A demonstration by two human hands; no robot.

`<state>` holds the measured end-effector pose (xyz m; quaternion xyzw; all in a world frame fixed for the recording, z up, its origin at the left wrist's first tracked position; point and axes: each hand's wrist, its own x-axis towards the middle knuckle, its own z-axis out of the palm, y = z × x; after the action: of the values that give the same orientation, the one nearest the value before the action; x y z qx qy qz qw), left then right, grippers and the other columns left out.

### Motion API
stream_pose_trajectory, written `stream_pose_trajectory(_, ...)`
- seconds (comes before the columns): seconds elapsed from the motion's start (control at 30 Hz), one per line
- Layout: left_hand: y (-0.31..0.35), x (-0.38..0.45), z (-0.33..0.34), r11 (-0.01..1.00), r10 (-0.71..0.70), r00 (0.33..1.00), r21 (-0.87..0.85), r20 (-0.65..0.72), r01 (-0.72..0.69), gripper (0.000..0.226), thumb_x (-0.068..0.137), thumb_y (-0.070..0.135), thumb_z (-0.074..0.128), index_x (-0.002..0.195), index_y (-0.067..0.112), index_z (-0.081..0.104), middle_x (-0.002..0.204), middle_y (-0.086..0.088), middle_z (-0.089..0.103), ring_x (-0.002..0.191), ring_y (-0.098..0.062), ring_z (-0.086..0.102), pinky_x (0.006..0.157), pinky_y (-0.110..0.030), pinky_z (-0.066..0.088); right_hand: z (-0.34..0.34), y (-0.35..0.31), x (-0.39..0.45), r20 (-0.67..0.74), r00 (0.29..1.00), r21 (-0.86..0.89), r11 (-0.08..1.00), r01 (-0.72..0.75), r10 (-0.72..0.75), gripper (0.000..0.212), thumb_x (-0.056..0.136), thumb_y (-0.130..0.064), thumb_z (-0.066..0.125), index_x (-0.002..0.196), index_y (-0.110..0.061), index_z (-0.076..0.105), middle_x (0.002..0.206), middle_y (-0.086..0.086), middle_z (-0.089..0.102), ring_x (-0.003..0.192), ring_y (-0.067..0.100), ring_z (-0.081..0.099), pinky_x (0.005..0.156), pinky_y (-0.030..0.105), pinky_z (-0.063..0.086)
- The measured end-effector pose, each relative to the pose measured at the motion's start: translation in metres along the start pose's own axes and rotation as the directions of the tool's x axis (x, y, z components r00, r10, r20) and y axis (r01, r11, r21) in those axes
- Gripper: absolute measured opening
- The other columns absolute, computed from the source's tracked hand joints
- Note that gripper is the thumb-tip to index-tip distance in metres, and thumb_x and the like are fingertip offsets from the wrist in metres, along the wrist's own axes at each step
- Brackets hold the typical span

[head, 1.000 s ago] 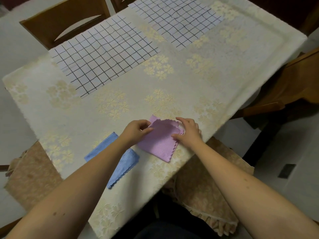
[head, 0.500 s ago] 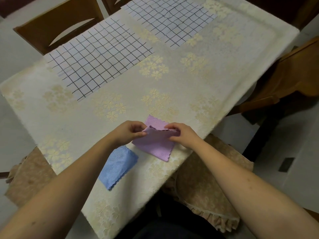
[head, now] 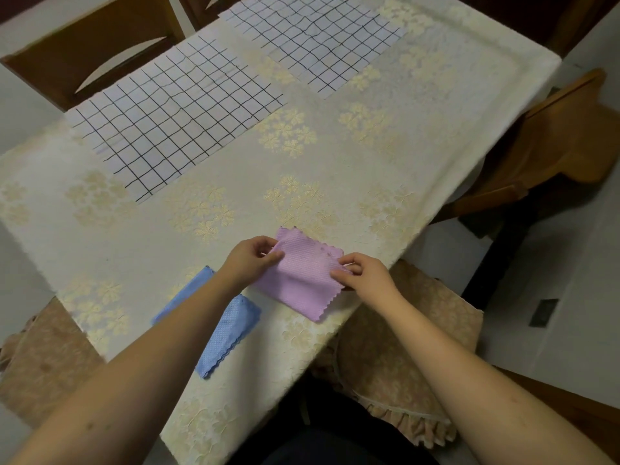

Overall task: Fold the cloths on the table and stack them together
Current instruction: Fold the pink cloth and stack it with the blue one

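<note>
A small pink cloth (head: 303, 273) with zigzag edges lies folded near the table's front edge. My left hand (head: 250, 260) pinches its left corner and my right hand (head: 364, 275) pinches its right corner; both corners are a little off the cloth-covered table (head: 167, 250). A folded blue cloth (head: 231, 333) lies flat to the left of the pink one, partly hidden under my left forearm.
Two white sheets with a black grid lie farther back, one on the left (head: 174, 119) and one at the far middle (head: 312, 38). Wooden chairs stand at the far left (head: 87, 52) and the right (head: 553, 156). Cushioned seats sit below the front edge.
Both hands have taken the pink cloth's top layer by its corners and drawn it toward me, laying it over the lower part. The blue cloth has not moved.
</note>
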<state>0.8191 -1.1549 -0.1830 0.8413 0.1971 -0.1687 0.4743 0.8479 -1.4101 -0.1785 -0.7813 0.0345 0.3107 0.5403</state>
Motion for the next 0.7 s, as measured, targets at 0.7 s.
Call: stream_pose_trajectory(0.7, 0.001, 0.023, 0.019, 0.940, -0.175, 0.968, 0.262, -0.178, 0.218, 0.035, 0.082, 0.035, 0.070, 0.104, 0.009, 0.061, 0.092, -0.005, 0.061, 0.082, -0.022, 0.058, 0.070, -0.033, 0.047, 0.018, -0.006, 0.052, -0.220, 0.975, -0.544, 0.831, -0.114, -0.010, 0.039, 0.081, -0.036, 0.074, 0.111, -0.020, 0.055, 0.115, 0.002, 0.049, 0.101, 0.020, 0.054, 0.083, 0.032, 0.048)
